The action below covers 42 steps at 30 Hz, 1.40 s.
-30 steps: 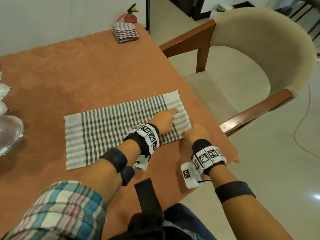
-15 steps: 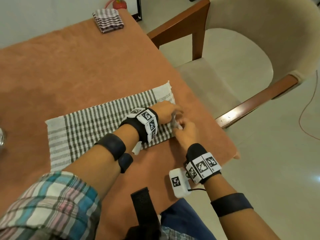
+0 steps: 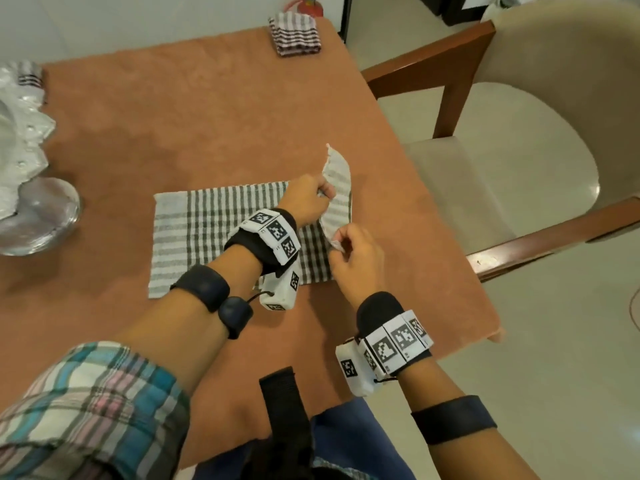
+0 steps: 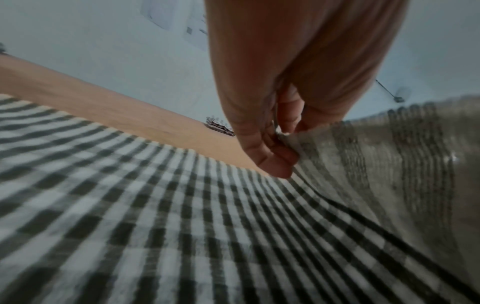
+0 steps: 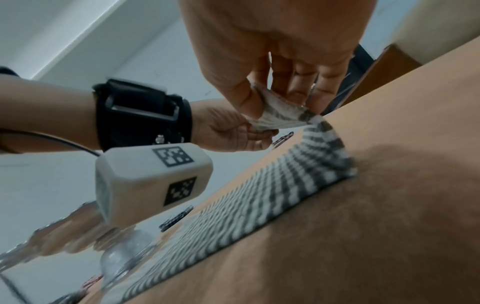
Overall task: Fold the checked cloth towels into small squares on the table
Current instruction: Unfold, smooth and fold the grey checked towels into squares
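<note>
A grey-and-white checked towel (image 3: 214,233) lies spread on the orange table (image 3: 207,109), its right end raised off the surface. My left hand (image 3: 306,202) pinches that raised edge part-way along; in the left wrist view its fingertips (image 4: 275,158) close on the cloth (image 4: 182,226). My right hand (image 3: 353,252) pinches the near right corner, seen in the right wrist view between thumb and fingers (image 5: 275,111). The raised flap (image 3: 337,188) stands up between both hands. A folded checked towel (image 3: 294,34) sits at the table's far edge.
A glass stand with a scalloped clear dish (image 3: 24,161) occupies the table's left side, with another striped cloth (image 3: 29,76) behind it. A cream chair (image 3: 502,150) with a wooden frame stands right of the table. A red fire extinguisher (image 3: 311,5) sits behind the far edge.
Both hands went from resting at the towel's right edge to pinching it, and they have lifted that end up off the table, toward the left.
</note>
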### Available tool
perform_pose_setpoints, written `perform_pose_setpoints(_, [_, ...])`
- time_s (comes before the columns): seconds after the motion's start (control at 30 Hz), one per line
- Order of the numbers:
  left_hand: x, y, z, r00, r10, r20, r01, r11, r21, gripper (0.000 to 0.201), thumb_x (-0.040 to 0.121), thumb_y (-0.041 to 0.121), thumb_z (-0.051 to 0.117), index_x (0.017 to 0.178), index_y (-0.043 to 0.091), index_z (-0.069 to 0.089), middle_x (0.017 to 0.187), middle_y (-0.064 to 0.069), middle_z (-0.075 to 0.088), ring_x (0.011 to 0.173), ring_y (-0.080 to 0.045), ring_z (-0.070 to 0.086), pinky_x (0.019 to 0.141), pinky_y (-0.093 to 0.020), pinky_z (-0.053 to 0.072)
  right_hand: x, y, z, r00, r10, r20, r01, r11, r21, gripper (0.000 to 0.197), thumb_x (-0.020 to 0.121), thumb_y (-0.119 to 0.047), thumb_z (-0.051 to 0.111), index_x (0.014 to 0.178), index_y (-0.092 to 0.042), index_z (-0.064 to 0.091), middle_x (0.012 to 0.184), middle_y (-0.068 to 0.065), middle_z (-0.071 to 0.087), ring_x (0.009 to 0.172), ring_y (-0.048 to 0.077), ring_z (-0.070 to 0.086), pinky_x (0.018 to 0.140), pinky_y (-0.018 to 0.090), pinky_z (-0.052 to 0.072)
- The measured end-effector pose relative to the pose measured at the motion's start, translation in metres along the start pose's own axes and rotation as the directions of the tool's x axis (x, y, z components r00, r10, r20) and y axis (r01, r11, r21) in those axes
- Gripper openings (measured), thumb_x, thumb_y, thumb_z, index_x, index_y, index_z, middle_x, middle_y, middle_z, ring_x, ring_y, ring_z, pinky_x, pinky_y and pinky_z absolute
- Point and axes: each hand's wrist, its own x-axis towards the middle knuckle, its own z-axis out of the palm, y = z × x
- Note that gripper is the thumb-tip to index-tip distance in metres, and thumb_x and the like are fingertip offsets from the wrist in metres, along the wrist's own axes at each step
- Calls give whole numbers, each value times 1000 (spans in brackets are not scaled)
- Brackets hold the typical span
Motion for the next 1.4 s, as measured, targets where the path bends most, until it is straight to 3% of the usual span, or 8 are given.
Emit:
perform_pose_setpoints(0.23, [-37, -79, -65, 994, -76, -79, 73, 997, -36, 37, 83, -10, 44, 112, 6, 60, 125, -10, 54, 114, -23, 51, 88, -25, 41, -9, -40, 76, 966, -77, 246, 120, 979, -164, 10, 75, 2, 52, 80, -6, 53, 76, -2, 47, 74, 14, 41, 66, 23, 26])
perform_pose_setpoints(0.6, [-65, -175, -141, 997, -56, 47, 54, 997, 49, 56, 82, -12, 43, 136, 5, 38, 146, -9, 31, 135, -23, 31, 104, -22, 24, -28, -98, 182, 896, -60, 441, 215, 926, -312, 13, 79, 0, 54, 90, -5, 58, 88, 10, 60, 85, 25, 53, 75, 36, 42])
perform_pose_setpoints(0.8, [-64, -192, -144, 997, -55, 53, 55, 999, 1, 69, 82, -8, 43, 145, 9, 21, 155, -10, 13, 144, -23, 11, 114, -28, 12, -38, -101, 191, 884, -171, 435, 328, 889, -319, 14, 74, 4, 55, 83, -6, 59, 74, 2, 54, 72, 19, 48, 67, 29, 35])
perform_pose_setpoints(0.97, [-68, -207, -151, 997, -34, 72, 35, 999, -14, 64, 82, -11, 44, 142, 4, 28, 152, -11, 21, 139, -27, 23, 110, -30, 24, -46, -100, 200, 862, -218, 457, 389, 863, -322, 12, 71, -1, 55, 81, -8, 58, 73, 6, 57, 68, 24, 52, 61, 35, 41])
perform_pose_setpoints(1.1, [-72, -207, -152, 998, -27, 61, 27, 1000, 5, 63, 82, -11, 44, 142, 6, 30, 152, -9, 22, 139, -27, 24, 110, -29, 24, -52, -96, 203, 858, -193, 475, 383, 858, -343, 13, 75, -1, 59, 84, -9, 59, 77, 6, 60, 73, 26, 55, 66, 43, 46])
perform_pose_setpoints(1.27, [-79, -205, -155, 997, -76, 14, 76, 997, 1, 67, 86, -7, 44, 146, 15, 23, 157, -8, 2, 144, -24, 8, 114, -27, 14, -51, -105, 199, 828, -144, 542, 378, 858, -349, 10, 86, -15, 54, 91, -11, 62, 86, 4, 64, 85, 23, 54, 79, 42, 43])
perform_pose_setpoints(1.33, [-88, -203, -155, 996, -58, -61, 60, 998, 29, 68, 86, -6, 44, 145, 23, 26, 157, -6, -6, 144, -24, 5, 115, -33, 15, -46, -106, 190, 869, -117, 481, 313, 883, -350, 14, 90, -18, 51, 92, -12, 64, 88, 3, 65, 88, 21, 52, 81, 38, 42])
perform_pose_setpoints(1.4, [-97, -195, -151, 999, 11, -53, 5, 956, 294, 68, 88, 1, 44, 145, 28, 19, 157, -4, -12, 144, -27, 2, 117, -44, 12, -30, -103, 179, 944, -66, 322, 185, 916, -356, 19, 91, -15, 48, 99, -11, 65, 98, 5, 66, 97, 21, 52, 87, 36, 41])
